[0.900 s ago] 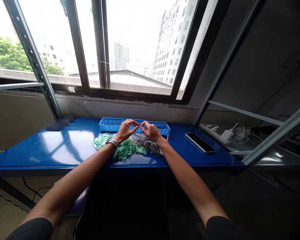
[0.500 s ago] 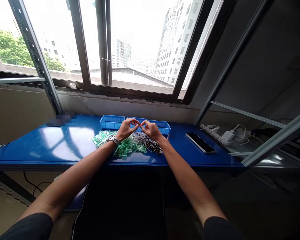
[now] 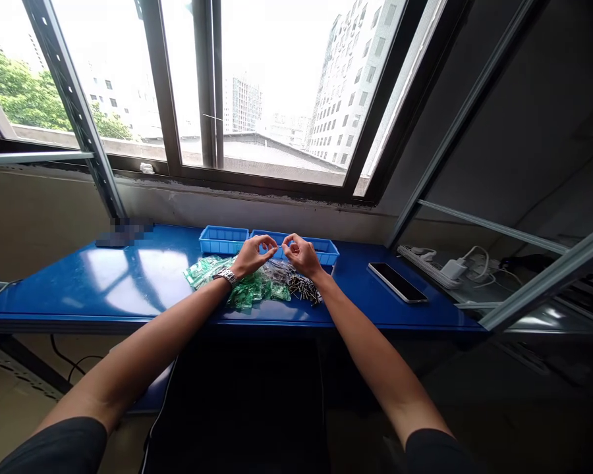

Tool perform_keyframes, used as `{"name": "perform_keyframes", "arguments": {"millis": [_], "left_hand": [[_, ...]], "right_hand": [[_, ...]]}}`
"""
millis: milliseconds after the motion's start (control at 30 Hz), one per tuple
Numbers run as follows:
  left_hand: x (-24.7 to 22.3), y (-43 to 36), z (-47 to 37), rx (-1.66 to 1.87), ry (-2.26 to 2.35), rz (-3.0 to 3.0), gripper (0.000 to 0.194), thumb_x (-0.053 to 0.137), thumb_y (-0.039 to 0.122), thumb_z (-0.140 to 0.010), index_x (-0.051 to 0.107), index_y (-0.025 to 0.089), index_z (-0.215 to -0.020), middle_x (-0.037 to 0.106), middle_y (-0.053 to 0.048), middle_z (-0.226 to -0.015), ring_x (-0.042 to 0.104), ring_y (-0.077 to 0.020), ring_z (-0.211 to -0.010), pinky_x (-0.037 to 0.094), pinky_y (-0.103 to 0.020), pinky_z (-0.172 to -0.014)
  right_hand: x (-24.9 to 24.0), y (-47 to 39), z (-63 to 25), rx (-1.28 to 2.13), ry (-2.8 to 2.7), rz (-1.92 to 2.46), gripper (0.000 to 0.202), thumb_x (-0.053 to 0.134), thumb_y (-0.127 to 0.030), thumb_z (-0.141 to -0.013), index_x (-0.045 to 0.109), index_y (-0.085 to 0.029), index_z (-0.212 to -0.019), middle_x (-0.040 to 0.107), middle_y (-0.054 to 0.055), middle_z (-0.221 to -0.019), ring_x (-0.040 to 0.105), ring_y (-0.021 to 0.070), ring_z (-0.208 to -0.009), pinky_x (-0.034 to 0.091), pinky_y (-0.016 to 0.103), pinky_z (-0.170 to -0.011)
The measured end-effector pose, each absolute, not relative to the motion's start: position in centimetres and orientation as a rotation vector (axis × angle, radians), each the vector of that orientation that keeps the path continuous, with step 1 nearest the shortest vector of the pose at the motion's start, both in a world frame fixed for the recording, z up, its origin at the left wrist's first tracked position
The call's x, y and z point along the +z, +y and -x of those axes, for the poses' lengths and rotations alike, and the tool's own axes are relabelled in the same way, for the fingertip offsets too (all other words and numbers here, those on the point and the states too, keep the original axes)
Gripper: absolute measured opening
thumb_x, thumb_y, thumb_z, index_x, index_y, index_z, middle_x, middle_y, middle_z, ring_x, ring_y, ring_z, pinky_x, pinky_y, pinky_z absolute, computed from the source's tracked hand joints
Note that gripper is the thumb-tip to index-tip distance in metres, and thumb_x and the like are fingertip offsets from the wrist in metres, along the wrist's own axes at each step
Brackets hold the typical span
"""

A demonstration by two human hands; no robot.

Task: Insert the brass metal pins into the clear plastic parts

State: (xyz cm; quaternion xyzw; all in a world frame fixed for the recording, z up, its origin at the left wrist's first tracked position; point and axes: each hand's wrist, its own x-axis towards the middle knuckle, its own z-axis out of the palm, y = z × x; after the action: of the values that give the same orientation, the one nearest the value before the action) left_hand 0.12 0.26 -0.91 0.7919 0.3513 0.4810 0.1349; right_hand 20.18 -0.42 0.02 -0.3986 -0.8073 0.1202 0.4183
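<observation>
My left hand [image 3: 252, 256], with a metal watch [image 3: 226, 276] at the wrist, is raised over a heap of green plastic packets [image 3: 247, 290]. Its thumb and forefinger are pinched on something too small to make out. Facing it, my right hand [image 3: 302, 257] is pinched the same way, a small gap from the left fingertips, above a pile of dark and brass-coloured screws [image 3: 303, 288]. A thin small piece seems to lie between the fingertips. Behind the hands are blue plastic bins [image 3: 224, 239], partly hidden by them.
A phone [image 3: 398, 282] lies on the blue table [image 3: 346, 306] at the right. Beyond it are a power strip and a white charger [image 3: 453, 268] with cables. Metal shelf posts rise at both sides, and a window [image 3: 277, 92] is behind the table. A blurred dark object sits at the back left.
My two hands have moved slightly apart, opening a small gap between the fingertips. The whole view has shifted a little.
</observation>
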Motion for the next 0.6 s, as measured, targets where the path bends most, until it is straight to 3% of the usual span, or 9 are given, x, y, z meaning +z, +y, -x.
{"name": "perform_keyframes", "arguments": {"millis": [267, 600], "left_hand": [[-0.91, 0.11, -0.19, 1.431, 1.003, -2.269, 0.022, 0.064, 0.038, -0.094, 0.073, 0.019, -0.092, 0.074, -0.006, -0.09, 0.065, -0.0205, -0.083, 0.046, -0.031, -0.07], [-1.03, -0.26, -0.39, 1.472, 0.972, -2.248, 0.025, 0.065, 0.042, -0.093, 0.072, 0.018, -0.094, 0.074, -0.007, -0.09, 0.065, -0.0208, -0.084, 0.048, -0.031, -0.072]], "right_hand": [[-0.08, -0.15, -20.33, 0.355, -2.071, 0.993, 0.03, 0.042, -0.05, -0.101, 0.051, -0.021, -0.102, 0.046, -0.007, -0.057, 0.035, 0.0125, -0.048, 0.028, 0.025, -0.053], [-0.16, -0.43, -19.91, 0.404, -2.204, 0.935, 0.032, 0.054, -0.05, -0.096, 0.062, -0.019, -0.097, 0.044, -0.007, -0.057, 0.035, 0.0113, -0.049, 0.024, 0.025, -0.052]]}}
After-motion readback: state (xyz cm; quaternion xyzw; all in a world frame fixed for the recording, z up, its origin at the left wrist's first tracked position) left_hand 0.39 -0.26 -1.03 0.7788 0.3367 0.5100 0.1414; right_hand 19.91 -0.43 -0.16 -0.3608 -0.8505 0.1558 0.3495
